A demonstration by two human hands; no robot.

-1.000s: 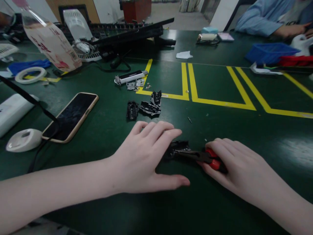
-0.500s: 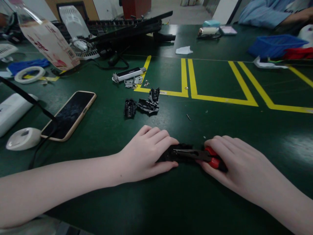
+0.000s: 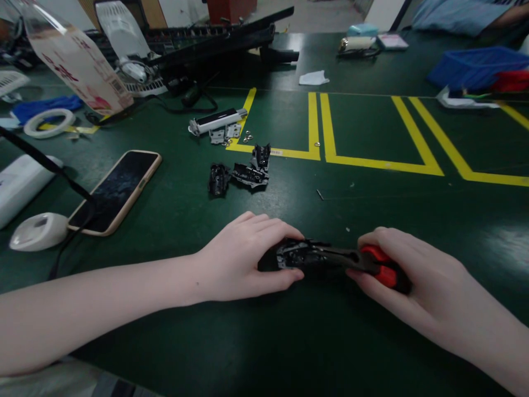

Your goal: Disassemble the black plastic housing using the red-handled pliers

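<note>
On table [image 3: 289, 342], left hand [image 3: 243, 256] now clasps part [image 3: 297, 255]; pliers [image 3: 374, 255] seemingly raised.

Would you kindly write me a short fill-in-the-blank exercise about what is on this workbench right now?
1. The right hand grips pliers with ____ handles.
2. The left hand holds a black part on the ____ table.
3. The phone lies to the ____ of both hands.
4. The taped lines are ____.
Missing words: red, green, left, yellow.
</note>
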